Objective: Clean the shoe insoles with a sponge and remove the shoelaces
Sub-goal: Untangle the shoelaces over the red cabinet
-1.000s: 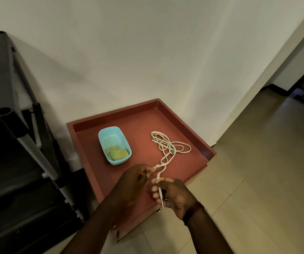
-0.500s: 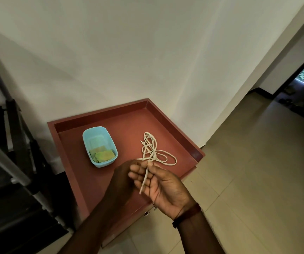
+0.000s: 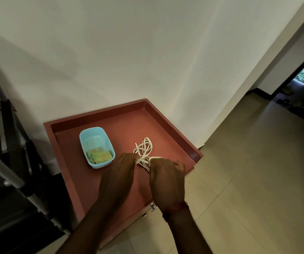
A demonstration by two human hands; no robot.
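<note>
Shoelaces (image 3: 144,149): white, lying in a loose heap on the right half of the red tray (image 3: 129,129), with the near strands running up into both hands.

Change noted: half a second ago the right hand (image 3: 165,180) was palm-up with one lace end lying across its open fingers. It is now turned palm-down with the fingers curled round a strand. The left hand (image 3: 118,173) has dropped to the heap beside it, fingertips closed on the lace where it meets the pile (the pinch is mostly hidden behind the back of the hand). The loops, wide a second ago, are drawn into a tighter bundle.

Reading: the laces are already free, with no shoe in view, so the removal half looks done. This step appears to be gathering or setting them down. No insoles are visible, so cleaning progress cannot be judged.

Containers: a light blue tub (image 3: 96,142) sits on the left of the tray, well apart from the laces. It holds a yellow-green sponge (image 3: 101,156) at its near end, and neither hand touches it. Whether the tub holds water I cannot tell.
</note>
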